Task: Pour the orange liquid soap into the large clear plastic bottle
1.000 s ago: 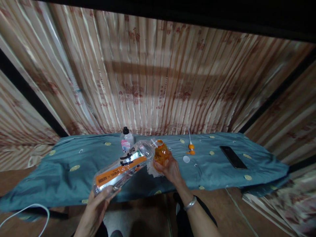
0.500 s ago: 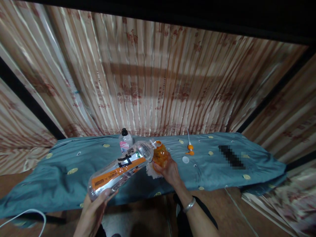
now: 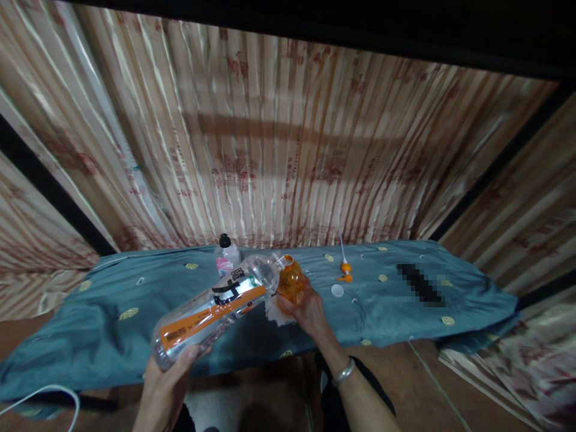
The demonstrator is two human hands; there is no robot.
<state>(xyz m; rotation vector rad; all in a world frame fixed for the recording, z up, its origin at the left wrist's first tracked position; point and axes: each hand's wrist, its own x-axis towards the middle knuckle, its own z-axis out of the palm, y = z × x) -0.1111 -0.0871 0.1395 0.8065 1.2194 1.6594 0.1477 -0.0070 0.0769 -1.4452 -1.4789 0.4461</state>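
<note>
My left hand (image 3: 173, 375) grips the lower end of a large clear plastic bottle (image 3: 211, 312) with an orange and silver label. The bottle is tilted, its neck pointing up and to the right, and its mouth meets the rim of an amber bottle (image 3: 291, 282). Around that amber bottle my right hand (image 3: 308, 309) is wrapped, holding it over the cloth. Under it lies a crumpled white tissue (image 3: 275, 313). An orange pump head (image 3: 345, 270) with its tube lies to the right, near a white round disc (image 3: 337, 290).
A blue-green sheet (image 3: 382, 318) covers the long surface. Behind the clear bottle stands a pink-labelled bottle with a black cap (image 3: 227, 255). A pixelated dark object (image 3: 420, 285) lies at right. Pleated curtains (image 3: 279, 150) hang behind; a white cable (image 3: 54, 389) loops at lower left.
The clear bottle's base has shifted slightly left along with my left hand. Its mouth stays at the amber bottle's rim. The whole view has moved a little.
</note>
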